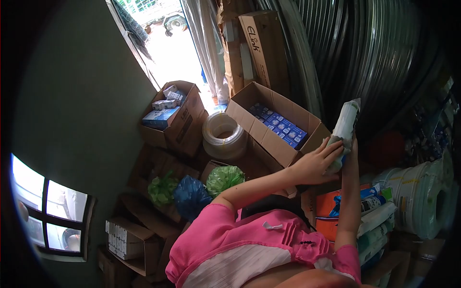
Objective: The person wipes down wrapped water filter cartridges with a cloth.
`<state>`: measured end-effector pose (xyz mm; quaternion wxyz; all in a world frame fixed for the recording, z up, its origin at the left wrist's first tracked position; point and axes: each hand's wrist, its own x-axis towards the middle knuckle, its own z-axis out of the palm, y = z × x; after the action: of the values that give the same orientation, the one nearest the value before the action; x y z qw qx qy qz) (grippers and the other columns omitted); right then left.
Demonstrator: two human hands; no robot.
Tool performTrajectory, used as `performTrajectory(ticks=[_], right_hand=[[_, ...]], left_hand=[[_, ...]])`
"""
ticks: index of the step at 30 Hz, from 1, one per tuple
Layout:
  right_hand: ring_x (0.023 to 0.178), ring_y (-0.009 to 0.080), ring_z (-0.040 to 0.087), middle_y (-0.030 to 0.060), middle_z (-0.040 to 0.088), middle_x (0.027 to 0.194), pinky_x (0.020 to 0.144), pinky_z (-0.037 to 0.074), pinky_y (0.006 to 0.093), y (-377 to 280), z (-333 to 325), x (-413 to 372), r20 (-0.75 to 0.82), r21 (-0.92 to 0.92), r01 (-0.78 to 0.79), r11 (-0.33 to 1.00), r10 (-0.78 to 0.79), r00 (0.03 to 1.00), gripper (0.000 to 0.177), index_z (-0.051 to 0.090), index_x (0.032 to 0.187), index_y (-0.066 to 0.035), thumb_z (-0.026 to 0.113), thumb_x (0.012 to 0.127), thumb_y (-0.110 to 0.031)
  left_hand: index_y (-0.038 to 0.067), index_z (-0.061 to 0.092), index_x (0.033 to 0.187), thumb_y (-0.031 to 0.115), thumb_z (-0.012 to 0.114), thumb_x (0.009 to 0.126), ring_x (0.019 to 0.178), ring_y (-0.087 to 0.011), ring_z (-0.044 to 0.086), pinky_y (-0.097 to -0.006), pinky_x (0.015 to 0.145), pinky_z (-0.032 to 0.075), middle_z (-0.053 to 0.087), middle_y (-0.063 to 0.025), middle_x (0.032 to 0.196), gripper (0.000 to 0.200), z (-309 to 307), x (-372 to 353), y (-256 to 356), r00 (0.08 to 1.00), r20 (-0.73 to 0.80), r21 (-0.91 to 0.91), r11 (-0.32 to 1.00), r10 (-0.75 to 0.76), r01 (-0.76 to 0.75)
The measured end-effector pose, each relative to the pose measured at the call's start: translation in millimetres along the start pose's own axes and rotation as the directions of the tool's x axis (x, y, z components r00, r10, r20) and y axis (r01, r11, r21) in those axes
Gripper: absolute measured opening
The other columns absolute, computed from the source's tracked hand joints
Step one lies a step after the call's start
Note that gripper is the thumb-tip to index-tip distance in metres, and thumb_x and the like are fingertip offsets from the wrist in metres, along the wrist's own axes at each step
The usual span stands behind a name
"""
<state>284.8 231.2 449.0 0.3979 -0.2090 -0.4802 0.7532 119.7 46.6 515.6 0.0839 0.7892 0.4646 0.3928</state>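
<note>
A long white plastic-wrapped packet (345,120) is held up at a tilt, its clear wrapper end pointing up. What is inside cannot be made out. My left hand (322,162) presses its fingers around the lower part of the packet, where the wrapping looks crumpled and greenish. Behind the packet, my right hand (354,148) grips it from the other side, with most of its fingers hidden. Just left of both hands stands an open cardboard box (269,139) with blue printed small boxes (283,126) inside.
Rolls of white tubing (408,192) and packaged goods (367,206) lie at the right. Large pipe coils (345,48) rise behind. Left are a carton (185,125), a clear hose coil (223,137), green (224,179) and blue (191,196) plastic bags and a box of white cartons (126,240).
</note>
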Motion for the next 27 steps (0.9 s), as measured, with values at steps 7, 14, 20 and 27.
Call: performTrajectory(ticks=[7,14,20,27], right_hand=[[0.108,0.0267,0.063,0.0153,0.058,0.123,0.093,0.054,0.0415,-14,59,17,-0.004,0.214,-0.106,0.971,0.109,0.994,0.069,0.044,0.141,-0.003,0.045,0.1,-0.058],[0.109,0.0245,0.062,0.0141,0.057,0.123,0.094,0.053,0.0405,-37,89,-5,-0.127,0.109,-0.162,0.981,0.175,0.976,0.07,0.042,0.143,-0.004,0.045,0.099,-0.059],[0.121,0.0256,0.057,0.0133,0.053,0.135,0.1,0.048,0.0408,-4,75,-4,-0.127,-0.045,0.008,0.999,-0.013,0.992,0.063,0.042,0.146,-0.006,0.038,0.103,-0.052],[0.108,0.0231,0.063,0.0089,0.061,0.119,0.094,0.051,0.0392,-36,106,-7,-0.147,0.119,-0.095,0.988,0.113,0.983,0.06,0.05,0.136,-0.008,0.044,0.1,-0.054]], left_hand=[[0.005,0.049,0.14,0.024,0.072,0.083,0.141,-0.0416,0.036,-0.0472,0.102,0.052,0.038,-0.0132,0.152,0.064,-10,11,-24,0.995,-0.073,0.186,0.981,0.074,-0.06],[0.006,0.059,0.128,0.034,0.071,0.086,0.134,-0.0432,0.046,-0.046,0.103,0.05,0.051,-0.0124,0.141,0.052,-8,-11,-6,0.963,-0.155,0.252,0.951,0.221,-0.177],[-0.003,0.049,0.138,0.046,0.053,0.098,0.142,-0.0463,0.032,-0.049,0.118,0.029,0.041,-0.0258,0.149,0.063,-4,25,-32,0.961,-0.276,0.192,0.981,0.016,0.039],[-0.002,0.046,0.142,0.047,0.046,0.102,0.143,-0.0485,0.028,-0.0489,0.118,0.029,0.034,-0.0241,0.154,0.063,-9,23,-28,0.973,-0.232,0.005,1.0,-0.019,0.021]])
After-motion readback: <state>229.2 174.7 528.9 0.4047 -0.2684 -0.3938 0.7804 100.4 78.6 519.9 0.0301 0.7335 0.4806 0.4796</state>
